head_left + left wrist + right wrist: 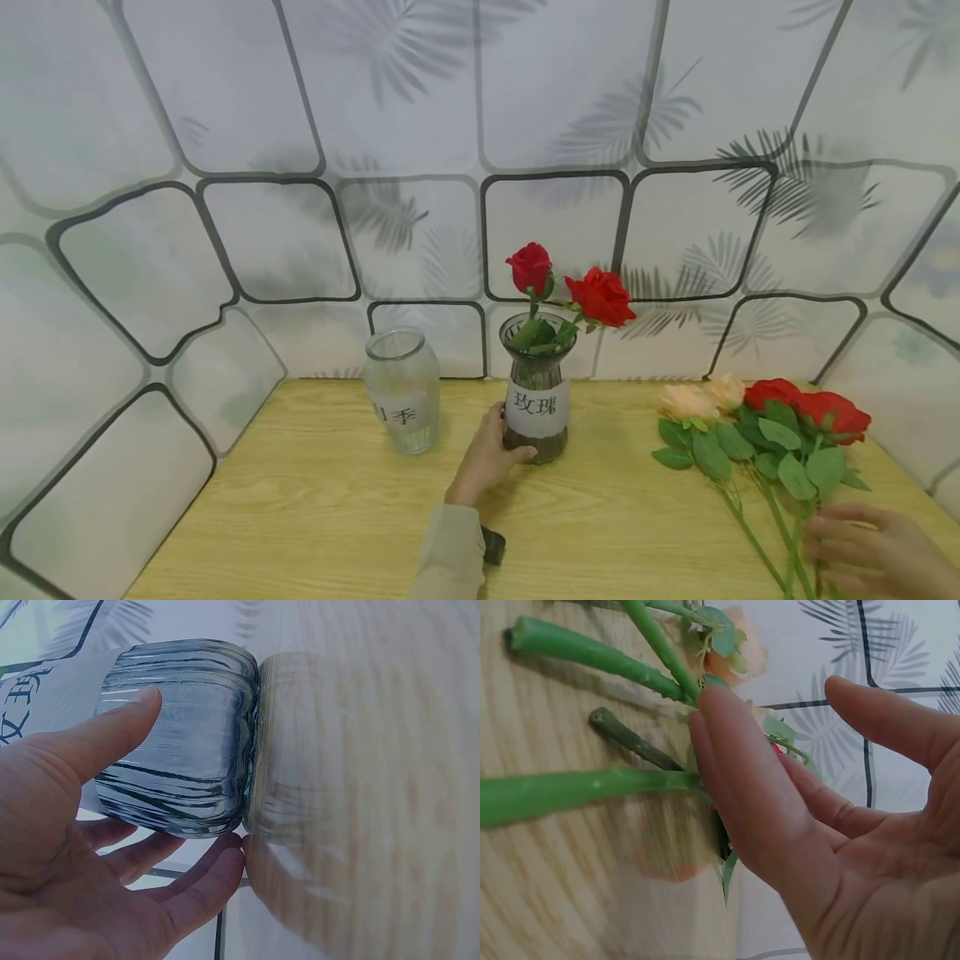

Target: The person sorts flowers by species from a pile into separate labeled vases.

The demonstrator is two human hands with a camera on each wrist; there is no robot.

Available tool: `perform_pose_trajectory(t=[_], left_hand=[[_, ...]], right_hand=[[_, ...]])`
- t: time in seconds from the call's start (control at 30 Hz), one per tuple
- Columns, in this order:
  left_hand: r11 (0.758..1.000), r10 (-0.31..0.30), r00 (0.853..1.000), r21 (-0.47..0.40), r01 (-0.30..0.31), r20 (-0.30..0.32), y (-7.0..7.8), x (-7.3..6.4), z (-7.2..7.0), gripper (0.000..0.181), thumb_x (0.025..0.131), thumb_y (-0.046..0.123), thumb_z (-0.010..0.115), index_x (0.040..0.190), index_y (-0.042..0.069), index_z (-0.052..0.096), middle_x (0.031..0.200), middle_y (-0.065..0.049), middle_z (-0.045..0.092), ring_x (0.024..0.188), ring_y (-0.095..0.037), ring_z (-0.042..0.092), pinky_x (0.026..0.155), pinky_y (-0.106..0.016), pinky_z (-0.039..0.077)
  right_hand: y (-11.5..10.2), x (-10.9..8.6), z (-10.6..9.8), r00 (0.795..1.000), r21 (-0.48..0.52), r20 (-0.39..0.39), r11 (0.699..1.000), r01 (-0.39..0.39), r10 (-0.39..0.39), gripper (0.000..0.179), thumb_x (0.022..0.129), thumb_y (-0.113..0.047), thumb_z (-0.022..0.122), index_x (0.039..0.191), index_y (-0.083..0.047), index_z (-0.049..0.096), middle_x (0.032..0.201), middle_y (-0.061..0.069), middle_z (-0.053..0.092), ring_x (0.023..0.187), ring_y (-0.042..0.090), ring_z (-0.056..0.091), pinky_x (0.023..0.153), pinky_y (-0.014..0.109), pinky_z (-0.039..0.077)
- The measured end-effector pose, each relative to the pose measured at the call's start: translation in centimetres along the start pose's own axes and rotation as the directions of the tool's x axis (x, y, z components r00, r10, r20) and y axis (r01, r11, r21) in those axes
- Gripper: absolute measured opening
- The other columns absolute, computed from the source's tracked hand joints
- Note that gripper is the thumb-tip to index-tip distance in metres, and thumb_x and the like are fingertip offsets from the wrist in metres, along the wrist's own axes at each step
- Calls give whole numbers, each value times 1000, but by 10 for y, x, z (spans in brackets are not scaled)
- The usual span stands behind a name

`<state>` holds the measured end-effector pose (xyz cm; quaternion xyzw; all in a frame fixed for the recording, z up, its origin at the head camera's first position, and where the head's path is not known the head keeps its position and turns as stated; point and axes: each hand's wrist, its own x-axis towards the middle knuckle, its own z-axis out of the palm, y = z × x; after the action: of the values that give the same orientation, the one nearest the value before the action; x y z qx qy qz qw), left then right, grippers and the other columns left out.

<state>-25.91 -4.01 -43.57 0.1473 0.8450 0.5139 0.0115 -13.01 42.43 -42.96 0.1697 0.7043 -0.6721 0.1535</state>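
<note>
A dark glass vase (536, 446) with a white paper label stands upright on the table and holds two red roses (600, 297). My left hand (487, 457) holds this vase low on its left side. In the left wrist view the thumb lies across the ribbed glass and the fingers bend around the far side. At the right my right hand (877, 546) hovers by the green stems (585, 656) of several loose flowers, its thumb spread from the fingers. Red roses (832, 414) and peach flowers (688, 403) top those stems.
A clear glass vase (405, 371) with a labelled front and no flowers stands left of the dark one. The wooden table (300, 500) meets a patterned backdrop (420, 242) at its back and sides.
</note>
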Motion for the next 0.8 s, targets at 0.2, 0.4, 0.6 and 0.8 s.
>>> perform_pose_trajectory(t=[0.2, 0.4, 0.6, 0.8], left_hand=[[1000, -3, 1000, 9, 3, -3, 1, 0, 0, 82, 90, 9, 79, 152, -9, 27, 151, -31, 36, 140, -47, 37, 115, -58, 30], [1000, -8, 1000, 12, 8, -3, 1, 1, -1, 83, 90, 10, 79, 152, -9, 27, 152, -31, 35, 141, -47, 36, 115, -59, 30], [1000, -7, 1000, 11, 7, 0, 2, 1, -1, 83, 90, 10, 78, 152, -9, 27, 152, -31, 35, 141, -47, 36, 115, -59, 31], [1000, -4, 1000, 12, 4, -1, 1, 1, -1, 83, 90, 10, 78, 152, -8, 27, 152, -30, 36, 141, -46, 36, 115, -58, 31]], right_hand=[[1, 2, 9, 998, -69, -33, 996, -57, 55, 34, 102, -19, 64, 114, 13, 57, 93, 4, 71, 88, 27, 71, 82, 49, 60], [-3, 0, 15, 999, -183, 4, 982, -39, 40, 48, 105, -21, 58, 122, 24, 51, 98, 2, 68, 91, 28, 70, 83, 48, 60], [-4, 2, 19, 1000, -289, 7, 957, -24, 28, 58, 105, -24, 58, 129, 28, 45, 102, 6, 70, 92, 28, 69, 83, 45, 60], [-3, 4, 15, 998, -245, -47, 969, 22, -35, 46, 103, -14, 60, 124, 26, 51, 102, 4, 68, 90, 26, 70, 83, 46, 60]])
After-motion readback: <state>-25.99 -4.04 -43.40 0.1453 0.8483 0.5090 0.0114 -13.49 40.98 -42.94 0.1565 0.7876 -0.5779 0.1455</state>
